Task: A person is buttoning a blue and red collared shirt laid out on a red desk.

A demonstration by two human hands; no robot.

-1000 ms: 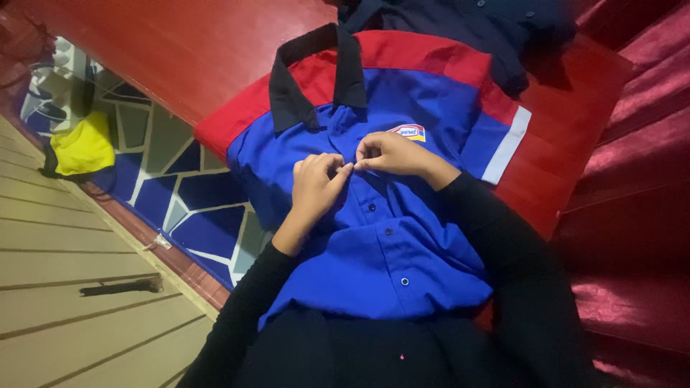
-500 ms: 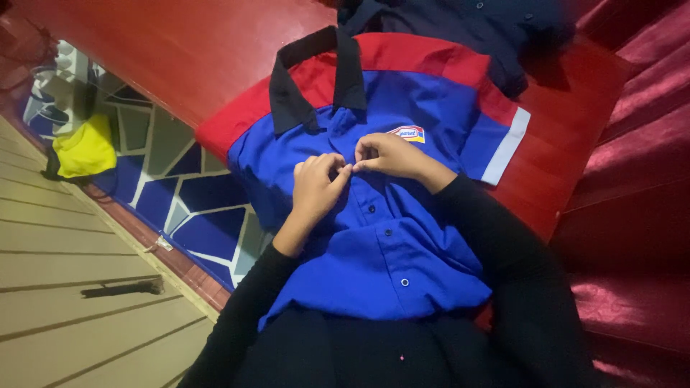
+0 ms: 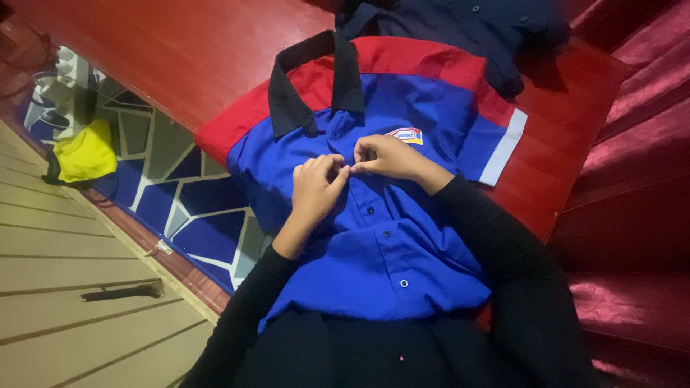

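On red wooden bench (image 3: 215,50), blue-and-red short-sleeved shirt (image 3: 388,237), collar away; left hand (image 3: 316,188), right hand (image 3: 388,158) pinching its placket; bench edge left.

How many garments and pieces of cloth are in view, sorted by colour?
Blue and red short-sleeved work shirt with black collar, pinched at its front by the left hand and right hand: 1
Dark navy buttoned shirt: 1
Yellow cloth: 1
Total: 3
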